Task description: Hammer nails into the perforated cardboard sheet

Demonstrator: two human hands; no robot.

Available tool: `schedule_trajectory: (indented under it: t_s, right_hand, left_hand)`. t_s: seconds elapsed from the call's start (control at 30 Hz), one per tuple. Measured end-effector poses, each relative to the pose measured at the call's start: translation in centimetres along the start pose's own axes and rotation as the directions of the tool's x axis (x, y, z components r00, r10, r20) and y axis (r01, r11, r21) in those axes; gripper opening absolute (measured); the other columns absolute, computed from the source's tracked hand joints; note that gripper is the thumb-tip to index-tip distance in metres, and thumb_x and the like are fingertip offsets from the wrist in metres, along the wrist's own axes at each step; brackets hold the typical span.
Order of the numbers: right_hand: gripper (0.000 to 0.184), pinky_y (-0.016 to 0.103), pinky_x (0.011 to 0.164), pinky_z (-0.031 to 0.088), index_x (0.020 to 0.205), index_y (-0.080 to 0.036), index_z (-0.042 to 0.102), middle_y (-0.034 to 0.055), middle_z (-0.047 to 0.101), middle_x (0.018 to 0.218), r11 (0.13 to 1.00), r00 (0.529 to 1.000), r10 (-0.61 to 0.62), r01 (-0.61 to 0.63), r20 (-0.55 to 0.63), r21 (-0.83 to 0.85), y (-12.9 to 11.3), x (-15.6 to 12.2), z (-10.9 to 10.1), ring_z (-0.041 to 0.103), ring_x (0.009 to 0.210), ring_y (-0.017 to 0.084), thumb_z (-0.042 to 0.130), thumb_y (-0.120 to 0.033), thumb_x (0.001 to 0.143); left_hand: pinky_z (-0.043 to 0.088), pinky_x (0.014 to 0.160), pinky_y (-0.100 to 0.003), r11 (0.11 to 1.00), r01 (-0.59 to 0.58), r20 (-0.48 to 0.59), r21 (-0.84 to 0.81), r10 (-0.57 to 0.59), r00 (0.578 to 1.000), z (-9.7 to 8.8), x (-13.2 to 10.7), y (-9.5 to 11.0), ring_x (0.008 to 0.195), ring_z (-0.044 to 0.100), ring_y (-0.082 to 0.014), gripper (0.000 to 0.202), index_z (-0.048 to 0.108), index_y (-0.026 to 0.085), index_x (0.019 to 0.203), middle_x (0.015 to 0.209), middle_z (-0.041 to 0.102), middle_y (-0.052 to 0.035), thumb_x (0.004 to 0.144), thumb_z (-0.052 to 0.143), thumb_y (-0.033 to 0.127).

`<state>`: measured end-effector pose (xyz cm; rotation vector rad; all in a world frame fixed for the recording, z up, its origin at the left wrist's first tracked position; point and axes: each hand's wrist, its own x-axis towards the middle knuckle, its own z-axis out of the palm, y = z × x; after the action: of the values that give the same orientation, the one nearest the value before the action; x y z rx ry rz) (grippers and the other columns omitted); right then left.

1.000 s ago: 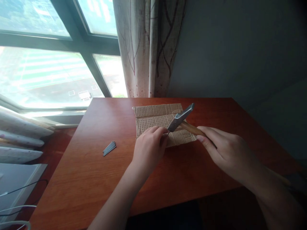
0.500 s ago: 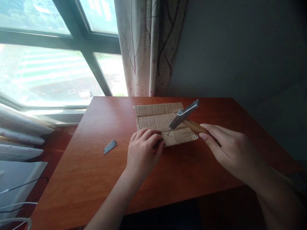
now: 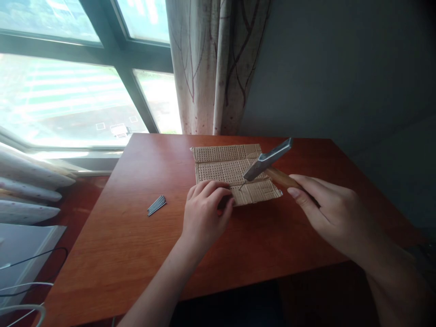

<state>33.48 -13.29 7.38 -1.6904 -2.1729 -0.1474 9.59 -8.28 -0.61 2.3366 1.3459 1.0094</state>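
A piece of brown cardboard with rows of small holes lies on the table. My left hand grips its near left edge with curled fingers; the thumb is partly in shadow. A thin nail stands tilted in the cardboard, right of those fingers. My right hand is closed round the wooden handle of a hammer. The hammer's metal face is at the top of the nail; whether they touch I cannot tell. Left of my left hand, several loose nails lie side by side in a small bunch.
The reddish-brown wooden table carries all of this. Behind it hang a patterned curtain and a grey wall. A bright window is on the left, with cables at the lower left.
The hammer and my right hand have shifted slightly right, with the hammer face still by the nail. My left hand keeps its place on the cardboard. The view has moved a little.
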Motion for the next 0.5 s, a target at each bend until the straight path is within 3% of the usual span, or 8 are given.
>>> schedule_trajectory:
  t_s: [0.17, 0.33, 0.5]
  right_hand:
    - [0.024, 0.038, 0.074, 0.056, 0.112, -0.019, 0.065, 0.0087, 0.074, 0.104, 1.000, 0.994, -0.023, 0.024, 0.105, -0.009, -0.2, -0.1, 0.6, 0.072, 0.088, 0.026, 0.047, -0.029, 0.100]
    - [0.024, 0.037, 0.071, 0.055, 0.113, -0.018, 0.064, 0.0099, 0.074, 0.107, 1.000, 0.998, -0.015, 0.015, 0.054, -0.006, -0.3, -0.2, 0.8, 0.073, 0.086, 0.026, 0.047, -0.030, 0.100]
    - [0.025, 0.039, 0.075, 0.056, 0.115, -0.018, 0.064, 0.0100, 0.074, 0.108, 1.000, 0.995, -0.013, 0.014, 0.102, -0.016, -0.3, -0.4, 1.5, 0.072, 0.089, 0.027, 0.047, -0.029, 0.100]
  left_hand:
    - [0.044, 0.090, -0.040, 1.000, -0.004, -0.010, -0.002, 0.004, 1.000, 0.0, 0.0, 0.0, 0.105, 0.062, -0.0219, 0.007, 0.067, 0.024, 0.090, 0.109, 0.072, -0.0010, 0.090, 0.061, 0.023]
    - [0.044, 0.090, -0.040, 1.000, -0.003, -0.012, -0.009, 0.003, 1.000, 0.1, 0.0, 0.0, 0.104, 0.061, -0.0218, 0.007, 0.067, 0.024, 0.089, 0.109, 0.072, -0.0010, 0.090, 0.060, 0.024]
    - [0.044, 0.090, -0.040, 1.000, -0.001, -0.013, -0.011, 0.001, 1.000, 0.1, 0.0, 0.0, 0.105, 0.061, -0.0216, 0.007, 0.067, 0.025, 0.089, 0.110, 0.072, -0.0005, 0.090, 0.060, 0.024]
